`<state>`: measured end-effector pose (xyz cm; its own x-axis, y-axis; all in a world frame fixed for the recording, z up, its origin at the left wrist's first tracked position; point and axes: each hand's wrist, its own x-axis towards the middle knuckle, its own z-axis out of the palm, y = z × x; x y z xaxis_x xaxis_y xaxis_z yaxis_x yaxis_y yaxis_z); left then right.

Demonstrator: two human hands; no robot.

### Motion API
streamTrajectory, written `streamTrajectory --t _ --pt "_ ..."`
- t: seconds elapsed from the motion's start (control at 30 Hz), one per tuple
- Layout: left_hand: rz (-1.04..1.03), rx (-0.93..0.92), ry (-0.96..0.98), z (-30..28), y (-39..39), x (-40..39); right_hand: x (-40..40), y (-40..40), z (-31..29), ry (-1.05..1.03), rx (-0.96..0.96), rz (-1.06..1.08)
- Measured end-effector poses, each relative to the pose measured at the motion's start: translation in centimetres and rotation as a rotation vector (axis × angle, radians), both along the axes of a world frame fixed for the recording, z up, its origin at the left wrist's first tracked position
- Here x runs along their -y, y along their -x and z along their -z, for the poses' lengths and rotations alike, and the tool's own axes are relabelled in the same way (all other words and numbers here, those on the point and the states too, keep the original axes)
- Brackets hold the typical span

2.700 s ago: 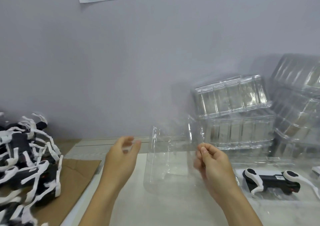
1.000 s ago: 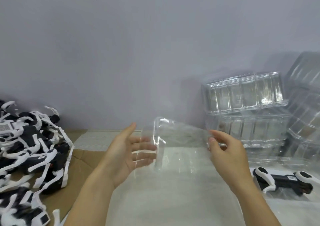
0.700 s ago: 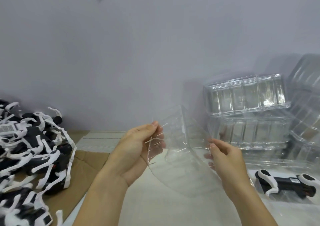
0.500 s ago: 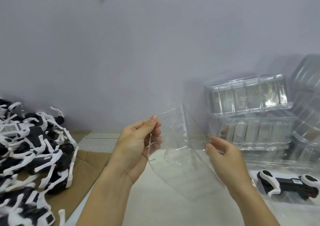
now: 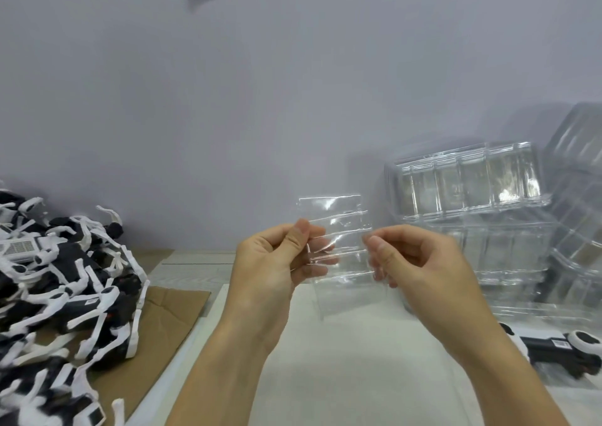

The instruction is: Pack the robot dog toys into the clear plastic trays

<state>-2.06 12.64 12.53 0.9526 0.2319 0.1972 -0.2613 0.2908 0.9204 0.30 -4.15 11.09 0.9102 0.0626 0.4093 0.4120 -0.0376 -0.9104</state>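
My left hand (image 5: 277, 262) pinches the left edge of a clear tray (image 5: 338, 246), thumb in front, fingers behind; my right hand (image 5: 420, 269) grips its right edge the same way, holding it upright above the white table (image 5: 342, 376). At 9 o'clock a heap of robot dogs (image 5: 62, 282) lies on cardboard (image 5: 163, 321). At 3 o'clock one dog (image 5: 560, 347) lies flat. Beyond, at 2 o'clock, stacked trays (image 5: 469, 197) stand against the wall (image 5: 228, 99).

A clear plastic tray (image 5: 338, 246), seemingly upright, hangs between a toy pile (image 5: 62, 298) and stacked trays (image 5: 469, 217).
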Motion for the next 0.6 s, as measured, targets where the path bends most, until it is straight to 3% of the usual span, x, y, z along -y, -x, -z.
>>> streamTrajectory --t 0.33,0.5,0.6 --pt "-0.014 -0.103 -0.04 0.2 -0.2 -0.4 -0.4 0.1 -0.1 0.01 0.039 0.078" --pt "-0.103 -0.299 0.002 2.0 -1.5 -1.6 -3.4 1.6 -0.9 0.196 0.248 0.096" --pt "-0.136 -0.473 0.046 4.1 -2.3 -3.3 -3.7 1.5 -0.6 0.211 0.272 0.098"
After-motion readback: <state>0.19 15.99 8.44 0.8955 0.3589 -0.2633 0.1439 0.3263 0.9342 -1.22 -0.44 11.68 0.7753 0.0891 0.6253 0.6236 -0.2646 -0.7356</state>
